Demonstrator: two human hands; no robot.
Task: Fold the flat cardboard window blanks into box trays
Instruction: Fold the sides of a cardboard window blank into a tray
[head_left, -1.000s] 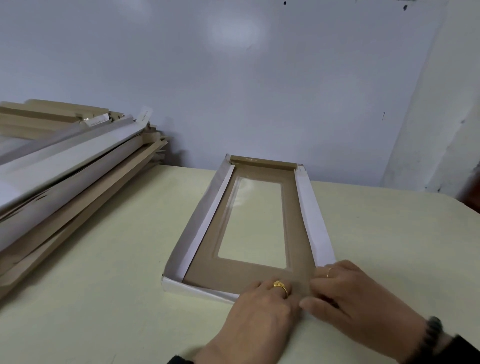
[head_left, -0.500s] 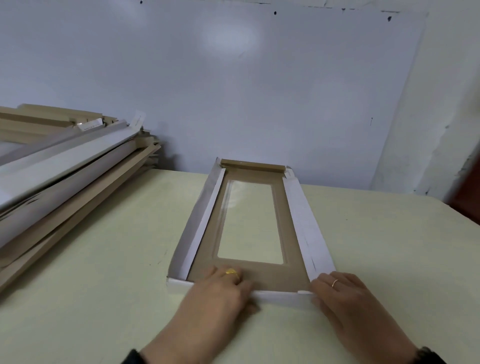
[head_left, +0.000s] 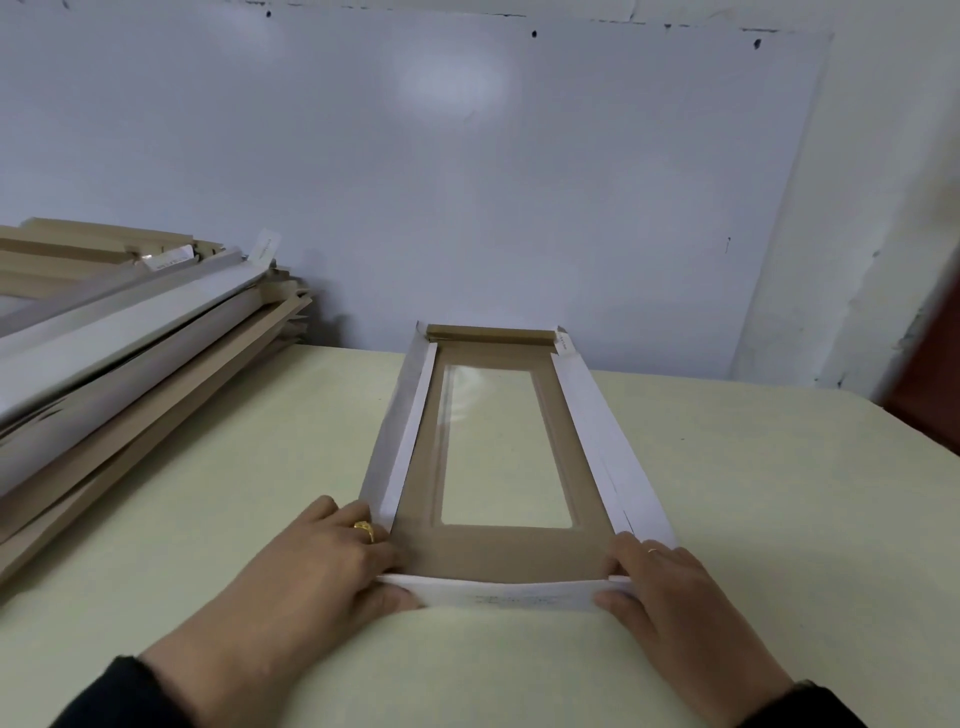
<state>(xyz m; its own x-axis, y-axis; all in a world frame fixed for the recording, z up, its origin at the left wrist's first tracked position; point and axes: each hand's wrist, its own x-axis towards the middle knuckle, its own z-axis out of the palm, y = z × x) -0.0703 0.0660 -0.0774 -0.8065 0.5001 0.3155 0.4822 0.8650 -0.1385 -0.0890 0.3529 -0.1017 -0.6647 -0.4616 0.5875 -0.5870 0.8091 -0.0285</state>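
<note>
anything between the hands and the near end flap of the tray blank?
Nothing visible. Left hand and right hand already grip the near flap of the blank at its two corners. The stack of blanks lies apart at the left.

Tray blank (head_left: 498, 558) is showing matt brown cardboard inside, smooth white paper-faced flaps (head_left: 519, 597) outside, and a glossy clear plastic film window (head_left: 501, 447) that is catching glare. Surface (head_left: 727, 519) is looking like smooth pale-yellow laminate with a slight sheen; stacked trays (head_left: 130, 364) at left are showing the same brown board and white facing. Both hands (head_left: 322, 571) (head_left: 670, 592) are wearing shiny gold metal rings (head_left: 365, 530), with dark cloth sleeves (head_left: 114, 696); wall panel (head_left: 467, 182) behind is looking smooth and semi-gloss.
</note>
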